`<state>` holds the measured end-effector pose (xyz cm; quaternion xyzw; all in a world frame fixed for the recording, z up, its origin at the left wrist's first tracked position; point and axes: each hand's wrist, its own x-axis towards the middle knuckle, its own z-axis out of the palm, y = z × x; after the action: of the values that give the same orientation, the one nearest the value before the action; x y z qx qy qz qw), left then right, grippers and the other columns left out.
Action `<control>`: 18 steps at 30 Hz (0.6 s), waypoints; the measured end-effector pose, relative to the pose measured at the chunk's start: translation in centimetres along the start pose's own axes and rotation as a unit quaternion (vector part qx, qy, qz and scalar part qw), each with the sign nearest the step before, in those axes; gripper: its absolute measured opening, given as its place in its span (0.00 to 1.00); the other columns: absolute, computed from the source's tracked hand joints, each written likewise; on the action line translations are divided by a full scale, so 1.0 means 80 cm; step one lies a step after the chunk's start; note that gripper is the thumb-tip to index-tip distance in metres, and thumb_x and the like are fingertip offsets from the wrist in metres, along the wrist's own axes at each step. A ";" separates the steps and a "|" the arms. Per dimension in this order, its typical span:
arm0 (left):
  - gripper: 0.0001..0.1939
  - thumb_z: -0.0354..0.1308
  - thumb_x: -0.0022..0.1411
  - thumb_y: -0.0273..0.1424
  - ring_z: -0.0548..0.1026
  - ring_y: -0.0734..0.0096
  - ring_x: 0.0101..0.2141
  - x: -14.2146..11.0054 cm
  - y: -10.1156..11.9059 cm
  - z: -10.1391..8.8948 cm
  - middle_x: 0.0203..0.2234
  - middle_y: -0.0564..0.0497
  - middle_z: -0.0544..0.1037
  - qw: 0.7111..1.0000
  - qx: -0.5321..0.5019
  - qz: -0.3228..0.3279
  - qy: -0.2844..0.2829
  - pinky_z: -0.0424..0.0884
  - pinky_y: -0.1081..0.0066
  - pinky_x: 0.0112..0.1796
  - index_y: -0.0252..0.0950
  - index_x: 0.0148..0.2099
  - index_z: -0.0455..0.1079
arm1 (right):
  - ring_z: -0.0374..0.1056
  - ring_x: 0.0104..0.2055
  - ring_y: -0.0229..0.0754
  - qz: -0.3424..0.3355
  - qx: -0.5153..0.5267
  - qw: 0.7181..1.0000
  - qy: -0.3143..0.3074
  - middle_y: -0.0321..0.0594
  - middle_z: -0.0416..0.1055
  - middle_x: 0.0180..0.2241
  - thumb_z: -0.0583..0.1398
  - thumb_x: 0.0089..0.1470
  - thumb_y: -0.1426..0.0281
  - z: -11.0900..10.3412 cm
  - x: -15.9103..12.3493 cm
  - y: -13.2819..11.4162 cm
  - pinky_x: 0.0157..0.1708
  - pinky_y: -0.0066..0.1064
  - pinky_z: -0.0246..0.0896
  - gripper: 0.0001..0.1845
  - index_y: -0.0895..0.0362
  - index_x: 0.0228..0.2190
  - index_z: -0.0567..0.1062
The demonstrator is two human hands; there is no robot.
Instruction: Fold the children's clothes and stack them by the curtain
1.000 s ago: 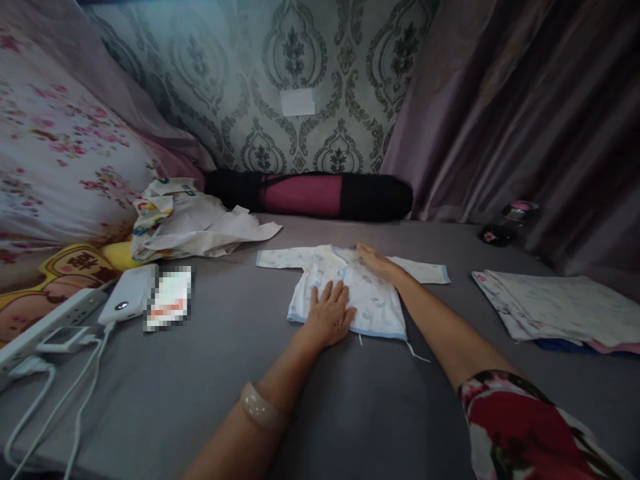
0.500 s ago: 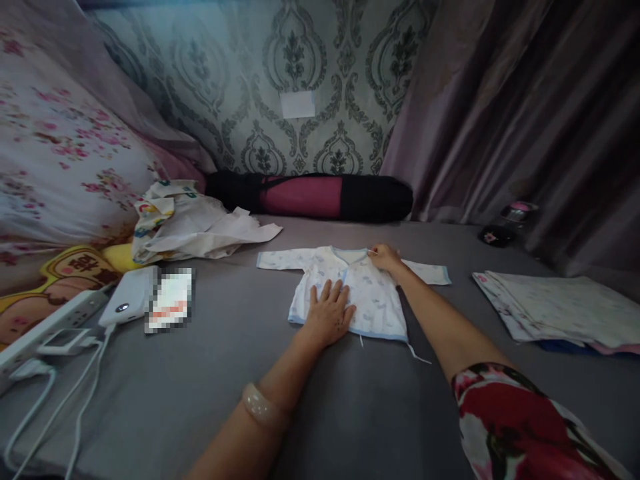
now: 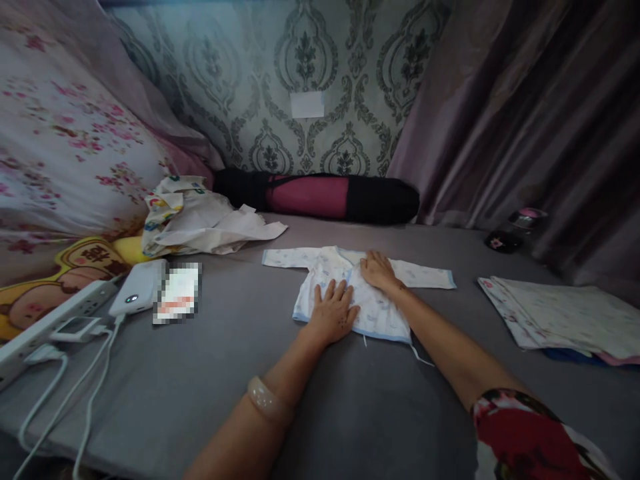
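Observation:
A small white baby shirt (image 3: 377,313) with a pale print and light blue trim lies spread on the grey sheet, its sleeves stretched out to both sides. My left hand (image 3: 334,311) rests flat on the front near the lower hem, fingers apart. On the upper right chest, just below the neckline, my right hand (image 3: 379,271) is laid down with its fingers stretched over the cloth. Thin white ties hang from the bottom hem toward me. Part of the front is hidden under my hands.
Folded cloths (image 3: 565,313) are stacked on the right. To the left are a power strip (image 3: 65,323) with cables, a white power bank (image 3: 140,287) and a crumpled white cloth (image 3: 210,230). A black and maroon long bag (image 3: 307,198) lies along the wall.
My right hand has let go of the neckline edge and moved slightly down and left onto the chest of the shirt. My left hand stays on the shirt. The view has shifted slightly.

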<state>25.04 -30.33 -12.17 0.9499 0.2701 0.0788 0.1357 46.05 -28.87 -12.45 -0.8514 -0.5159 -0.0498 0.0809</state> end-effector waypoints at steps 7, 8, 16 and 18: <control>0.17 0.39 0.68 0.32 0.70 0.57 0.48 0.004 -0.022 -0.035 0.47 0.39 0.73 0.957 0.049 -0.212 0.189 0.65 0.61 0.46 0.34 0.48 0.67 | 0.63 0.52 0.48 -0.050 0.023 0.998 0.009 0.48 0.70 0.48 0.43 0.64 0.70 -0.018 0.026 -0.052 0.50 0.34 0.52 0.21 0.57 0.45 0.74; 0.16 0.40 0.67 0.31 0.71 0.55 0.47 0.002 -0.029 -0.040 0.44 0.38 0.74 0.948 0.062 -0.250 0.189 0.65 0.61 0.44 0.33 0.46 0.68 | 0.62 0.52 0.47 -0.069 0.030 0.997 -0.004 0.47 0.70 0.49 0.44 0.64 0.70 -0.019 0.032 -0.063 0.50 0.34 0.52 0.21 0.56 0.45 0.74; 0.15 0.46 0.66 0.37 0.75 0.57 0.43 -0.006 -0.064 -0.051 0.40 0.40 0.78 0.940 -0.021 -0.333 0.070 0.66 0.65 0.40 0.33 0.44 0.68 | 0.56 0.56 0.52 -0.064 0.038 0.996 -0.056 0.47 0.65 0.53 0.49 0.61 0.71 0.009 0.070 -0.114 0.50 0.39 0.51 0.18 0.55 0.49 0.72; 0.15 0.47 0.65 0.39 0.75 0.58 0.44 -0.004 -0.067 -0.050 0.40 0.40 0.78 0.944 -0.035 -0.325 0.052 0.66 0.67 0.39 0.34 0.43 0.69 | 0.55 0.56 0.53 -0.050 0.034 0.997 -0.049 0.48 0.64 0.53 0.50 0.61 0.70 0.016 0.074 -0.116 0.50 0.39 0.51 0.17 0.55 0.48 0.72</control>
<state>21.23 -25.26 -10.02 0.7998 0.5678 0.0888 0.1734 40.58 -19.31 -11.90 -0.8227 -0.5626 0.0059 0.0816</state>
